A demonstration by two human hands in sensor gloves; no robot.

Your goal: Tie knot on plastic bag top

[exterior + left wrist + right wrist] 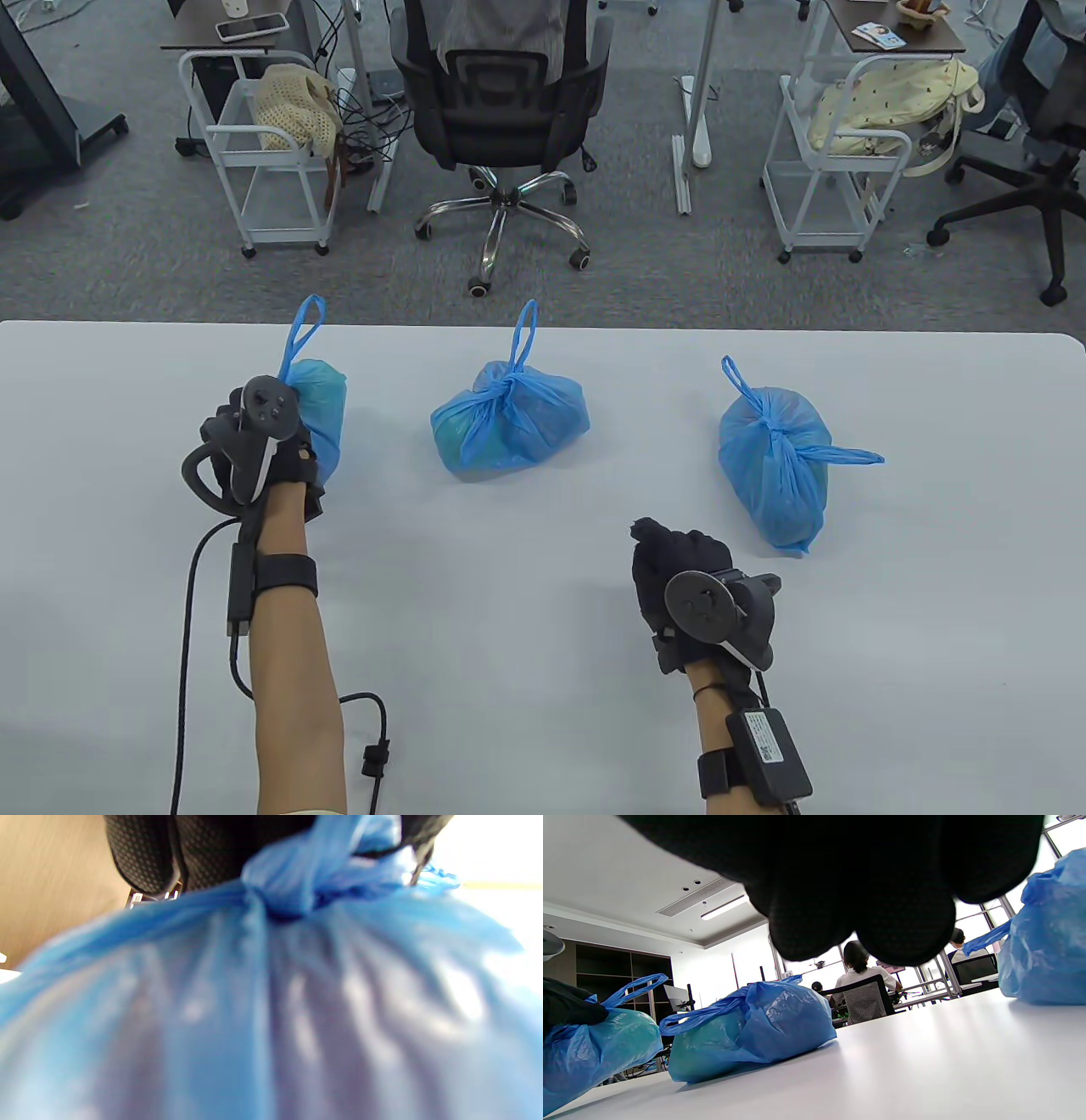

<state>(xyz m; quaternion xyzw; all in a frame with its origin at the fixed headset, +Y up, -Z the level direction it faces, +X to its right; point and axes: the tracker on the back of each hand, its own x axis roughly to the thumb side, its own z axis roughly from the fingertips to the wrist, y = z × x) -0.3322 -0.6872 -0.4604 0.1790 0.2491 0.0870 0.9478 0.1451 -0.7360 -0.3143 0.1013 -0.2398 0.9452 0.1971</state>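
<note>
While its fingers are hidden, the left hand [254,441] grips the left bag [321,407] at its knot [292,895]. The right hand [691,586], curled on nothing, rests near-right on the worktop [509,594]. The middle bag [509,420] and right bag [776,458] lie knotted, well apart.

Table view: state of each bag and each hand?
left bag: knotted at the top, left hand on it
middle bag: knotted, lying free
right bag: knotted, lying free
left hand: resting on the left bag
right hand: on the table, holding nothing
</note>
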